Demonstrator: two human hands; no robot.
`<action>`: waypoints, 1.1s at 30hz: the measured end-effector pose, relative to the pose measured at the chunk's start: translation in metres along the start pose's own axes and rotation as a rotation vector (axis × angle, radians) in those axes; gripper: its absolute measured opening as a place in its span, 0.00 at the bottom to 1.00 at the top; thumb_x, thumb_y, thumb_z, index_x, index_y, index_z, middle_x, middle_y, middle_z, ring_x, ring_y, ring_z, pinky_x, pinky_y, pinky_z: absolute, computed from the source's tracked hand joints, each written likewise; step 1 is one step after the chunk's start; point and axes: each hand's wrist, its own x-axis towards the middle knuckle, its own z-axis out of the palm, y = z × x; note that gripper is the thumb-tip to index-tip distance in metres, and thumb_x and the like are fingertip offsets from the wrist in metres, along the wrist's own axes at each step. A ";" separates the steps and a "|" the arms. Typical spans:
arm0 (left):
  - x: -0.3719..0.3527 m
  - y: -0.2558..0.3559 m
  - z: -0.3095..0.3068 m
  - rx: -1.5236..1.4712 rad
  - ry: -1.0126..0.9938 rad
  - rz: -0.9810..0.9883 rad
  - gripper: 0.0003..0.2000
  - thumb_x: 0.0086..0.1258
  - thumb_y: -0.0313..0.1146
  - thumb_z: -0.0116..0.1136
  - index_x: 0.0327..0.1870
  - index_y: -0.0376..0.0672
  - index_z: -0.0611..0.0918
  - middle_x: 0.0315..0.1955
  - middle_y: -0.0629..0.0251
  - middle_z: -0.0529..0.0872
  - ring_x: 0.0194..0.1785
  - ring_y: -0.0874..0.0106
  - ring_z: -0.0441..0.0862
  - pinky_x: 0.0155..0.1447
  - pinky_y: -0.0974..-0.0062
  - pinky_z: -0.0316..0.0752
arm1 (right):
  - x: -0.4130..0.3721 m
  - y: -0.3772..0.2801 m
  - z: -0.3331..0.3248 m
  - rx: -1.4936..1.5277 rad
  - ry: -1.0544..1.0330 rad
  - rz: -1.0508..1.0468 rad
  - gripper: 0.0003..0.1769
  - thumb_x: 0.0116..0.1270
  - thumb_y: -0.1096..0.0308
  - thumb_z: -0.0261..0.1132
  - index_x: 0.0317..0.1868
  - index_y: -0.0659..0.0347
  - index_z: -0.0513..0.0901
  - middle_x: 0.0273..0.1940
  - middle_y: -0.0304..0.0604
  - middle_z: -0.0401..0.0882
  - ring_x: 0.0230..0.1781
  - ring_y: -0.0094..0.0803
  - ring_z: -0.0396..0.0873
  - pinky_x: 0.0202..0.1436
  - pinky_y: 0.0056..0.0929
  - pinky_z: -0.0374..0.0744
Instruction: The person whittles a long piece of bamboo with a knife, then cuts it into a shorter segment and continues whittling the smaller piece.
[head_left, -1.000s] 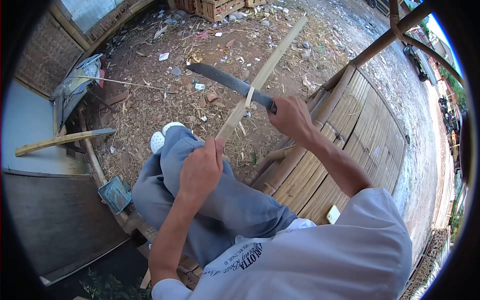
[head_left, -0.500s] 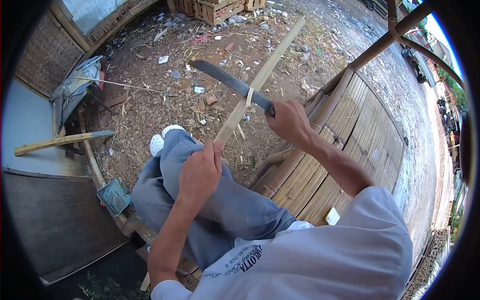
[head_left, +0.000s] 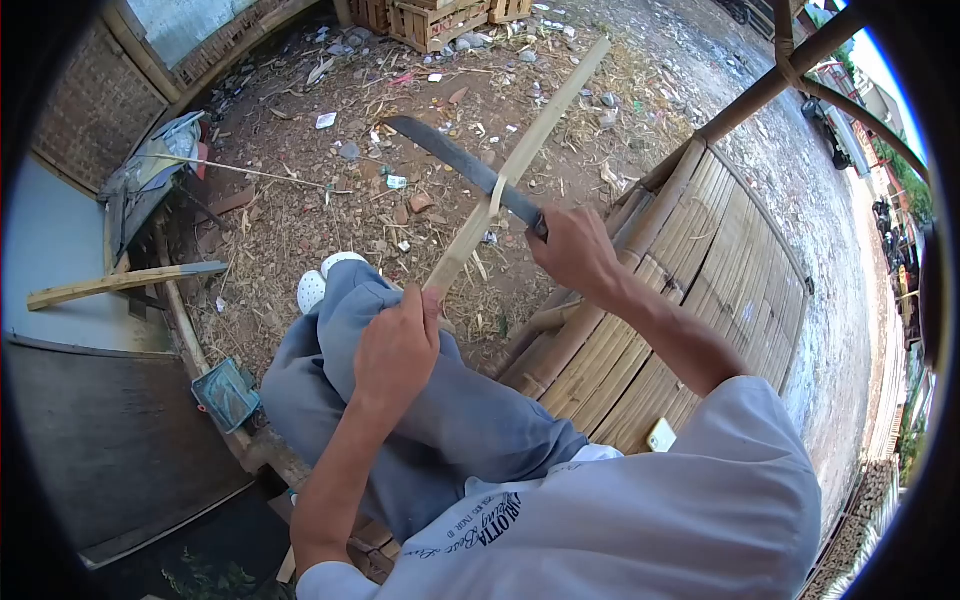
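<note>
My left hand (head_left: 398,340) is closed around the near end of a pale bamboo strip (head_left: 545,122), which slants up and away to the right over the ground. In my right hand (head_left: 575,250) is the handle of a machete (head_left: 450,157), its dark blade pointing to the upper left. The blade crosses the strip near its middle and touches it. At the crossing a thin shaving or split of bamboo (head_left: 497,196) curls over the blade. My left hand is just above my knee in grey trousers; my right hand is beside the edge of a bamboo bench.
The slatted bamboo bench (head_left: 715,270) lies to my right, with a phone (head_left: 661,435) on it near my side. A blue-green basket (head_left: 226,393) and a wooden board (head_left: 125,283) are at left. Wooden crates (head_left: 437,24) stand at the back. Litter and shavings cover the ground.
The machete and my right hand have shifted very slightly down and left, and the blade looks tilted a little differently. Both hands keep their grip.
</note>
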 end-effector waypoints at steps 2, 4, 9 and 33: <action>-0.001 0.000 -0.001 -0.012 -0.005 0.002 0.18 0.81 0.42 0.39 0.32 0.39 0.72 0.18 0.50 0.81 0.24 0.48 0.81 0.27 0.52 0.74 | -0.020 -0.020 -0.002 -0.141 -0.146 -0.149 0.07 0.54 0.68 0.66 0.26 0.62 0.78 0.19 0.50 0.78 0.20 0.44 0.80 0.28 0.44 0.77; -0.003 -0.001 -0.001 0.007 -0.014 0.022 0.18 0.81 0.42 0.38 0.32 0.39 0.72 0.18 0.50 0.81 0.24 0.48 0.81 0.27 0.52 0.74 | -0.001 -0.002 -0.002 -0.088 -0.085 -0.053 0.07 0.53 0.67 0.66 0.26 0.62 0.78 0.19 0.50 0.78 0.20 0.45 0.80 0.28 0.44 0.77; -0.004 0.001 0.004 -0.019 0.033 0.016 0.19 0.81 0.42 0.38 0.32 0.39 0.72 0.16 0.50 0.79 0.24 0.47 0.80 0.28 0.51 0.73 | -0.011 -0.004 -0.003 -0.084 -0.080 -0.062 0.08 0.53 0.66 0.65 0.26 0.62 0.78 0.17 0.50 0.77 0.19 0.46 0.79 0.27 0.44 0.77; -0.002 -0.001 0.004 0.035 0.035 0.045 0.17 0.80 0.42 0.40 0.33 0.39 0.74 0.17 0.50 0.80 0.24 0.48 0.80 0.28 0.52 0.74 | -0.013 -0.013 -0.007 -0.122 -0.296 -0.106 0.09 0.55 0.67 0.63 0.23 0.64 0.80 0.15 0.52 0.76 0.15 0.43 0.77 0.23 0.39 0.75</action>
